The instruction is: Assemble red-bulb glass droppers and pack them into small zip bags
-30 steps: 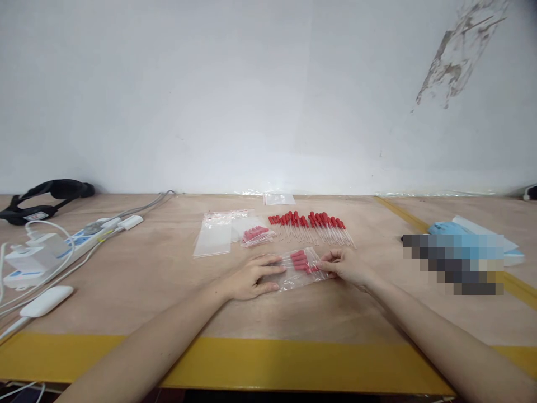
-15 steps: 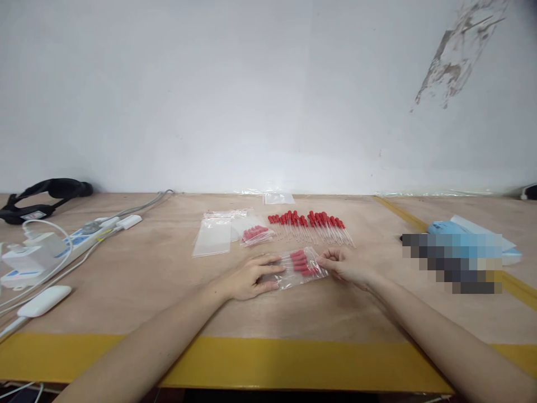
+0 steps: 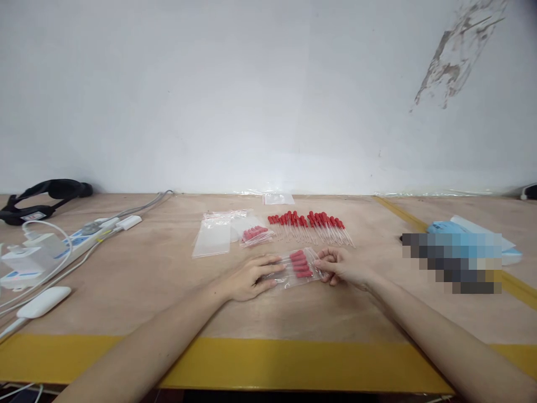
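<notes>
The left hand [image 3: 247,278] lay flat with its fingers spread on one end of a small clear bag [image 3: 296,268] on the worktop [image 3: 138,280], while the right hand [image 3: 342,267] pinched the other end between its fingers. If the pinch slipped, the bag could probably shift and let out the few red-capped droppers [image 3: 301,263] inside it. Behind it lay a second filled bag [image 3: 254,235], some empty bags [image 3: 213,237] and a row of loose droppers [image 3: 312,224].

A pixelated patch [image 3: 453,263] hides something (beside blue packets) on the table's right.
</notes>
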The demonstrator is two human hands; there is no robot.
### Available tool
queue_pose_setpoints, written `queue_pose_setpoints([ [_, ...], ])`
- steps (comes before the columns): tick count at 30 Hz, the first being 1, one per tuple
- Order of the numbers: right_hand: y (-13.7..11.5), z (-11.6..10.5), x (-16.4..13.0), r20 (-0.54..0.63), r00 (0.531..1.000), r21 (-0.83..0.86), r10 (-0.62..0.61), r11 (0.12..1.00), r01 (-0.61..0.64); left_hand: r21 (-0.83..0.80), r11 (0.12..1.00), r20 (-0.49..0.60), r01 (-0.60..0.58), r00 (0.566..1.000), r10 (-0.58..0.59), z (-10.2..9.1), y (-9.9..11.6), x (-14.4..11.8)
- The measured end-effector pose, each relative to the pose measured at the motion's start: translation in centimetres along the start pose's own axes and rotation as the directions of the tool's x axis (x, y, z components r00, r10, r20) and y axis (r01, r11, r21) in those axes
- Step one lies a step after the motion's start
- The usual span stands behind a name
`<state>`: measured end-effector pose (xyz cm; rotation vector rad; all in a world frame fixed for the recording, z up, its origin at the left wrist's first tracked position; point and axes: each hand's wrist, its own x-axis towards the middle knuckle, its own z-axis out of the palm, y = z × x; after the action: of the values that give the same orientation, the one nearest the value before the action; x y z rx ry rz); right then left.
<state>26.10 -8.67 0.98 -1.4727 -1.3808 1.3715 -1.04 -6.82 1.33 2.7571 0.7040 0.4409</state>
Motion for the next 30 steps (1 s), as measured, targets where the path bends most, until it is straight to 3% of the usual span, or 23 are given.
queue_pose_setpoints([
  [4,0.3,0.6,0.4,-0.139,0.99,0.089,0.017,0.996,-0.005,-0.002,1.0,-0.02,-0.02,1.0,0.02,-0.1,0.4,-0.1],
  [7,0.4,0.5,0.6,-0.07,0.996,0.146,0.055,0.988,-0.044,0.054,0.998,-0.072,-0.024,0.997,0.028,0.0,0.3,0.2],
  [10,0.2,0.1,0.4,0.106,0.99,0.18,0.091,0.978,-0.109,0.189,0.976,-0.22,0.103,0.974,-0.06,0.0,-0.6,0.7],
  [13,-0.2,-0.4,0.0,0.165,0.974,0.217,0.152,0.958,-0.187,0.295,0.91,-0.353,0.292,0.918,-0.18,-0.5,-2.5,0.9],
  [19,-1.3,-1.2,-0.3,0.22,0.975,0.413,0.038,0.902,-0.128,0.309,0.821,-0.344,0.48,0.861,-0.374,-1.7,-6.9,-0.3],
  [23,-3.4,-1.2,0.7,0.109,0.993,0.487,-0.053,0.874,-0.006,0.246,0.804,-0.341,0.541,0.825,-0.451,-2.0,-8.0,-0.9],
  [27,-6.2,1.8,3.1,0.011,0.983,0.653,-0.185,0.746,0.133,0.243,0.797,-0.382,0.553,0.81,-0.446,-2.5,-7.9,-1.3],
  [28,-6.9,3.1,4.0,-0.028,0.979,0.693,-0.203,0.702,0.166,0.245,0.77,-0.418,0.589,0.781,-0.465,-2.7,-7.9,-1.4],
  [30,-7.9,6.0,5.9,-0.107,0.979,0.756,-0.175,0.625,0.195,0.229,0.669,-0.482,0.707,0.68,-0.553,-3.1,-8.2,-1.9],
])
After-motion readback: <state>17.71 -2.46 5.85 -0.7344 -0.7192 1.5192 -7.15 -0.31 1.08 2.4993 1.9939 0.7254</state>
